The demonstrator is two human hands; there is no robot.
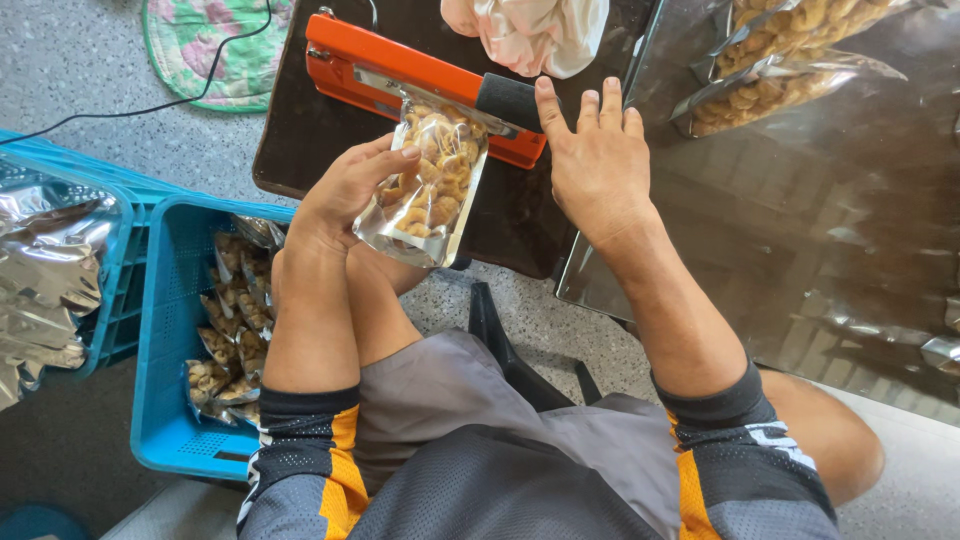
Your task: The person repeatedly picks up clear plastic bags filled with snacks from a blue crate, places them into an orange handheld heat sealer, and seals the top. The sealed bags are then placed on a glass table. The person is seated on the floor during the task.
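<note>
My left hand (345,190) holds a clear-fronted foil pouch of curled brown snacks (428,180), its top edge tucked under the arm of an orange heat sealer (400,70). My right hand (590,150) rests with fingers spread on the sealer's black handle (508,100), pressing the arm down. The sealer sits on a dark low table (300,130).
A blue crate (165,330) at my left holds several filled pouches. Another blue crate (110,300) further left holds silver foil bags. A shiny metal surface (800,220) at right carries more snack pouches (770,90). A cloth (530,30) lies behind the sealer.
</note>
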